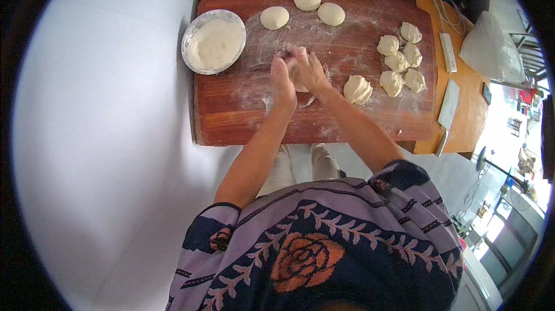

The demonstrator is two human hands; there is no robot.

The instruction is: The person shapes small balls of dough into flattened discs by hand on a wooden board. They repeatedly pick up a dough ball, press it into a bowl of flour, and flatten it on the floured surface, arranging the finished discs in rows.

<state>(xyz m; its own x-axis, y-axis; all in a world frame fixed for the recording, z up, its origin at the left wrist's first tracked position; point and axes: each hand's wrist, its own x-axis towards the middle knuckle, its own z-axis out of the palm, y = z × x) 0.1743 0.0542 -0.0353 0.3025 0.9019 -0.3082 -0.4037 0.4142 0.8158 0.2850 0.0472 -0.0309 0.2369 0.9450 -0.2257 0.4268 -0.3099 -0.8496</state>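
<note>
Cupped between my two hands is a piece of dough (301,88) on the floured wooden board (234,122); my fingers cover most of it. My left hand (283,83) stands on edge along its left side, thumb upward. My right hand (311,72) curves over its right side and top, and its fingers look slightly blurred. To the right of my right hand sits a rough, creased lump of dough (357,89). Beyond my hands are three smooth dough rounds, one on the left (274,18), one farthest back (307,0) and one on the right (331,14).
A metal bowl of flour (213,42) stands at the board's left edge beside a white wall (108,72). Several rough dough lumps (396,62) cluster at the right. Past them, a wooden table (468,107) carries a cleaver (448,105), a power strip (448,53) and a plastic bag (490,53).
</note>
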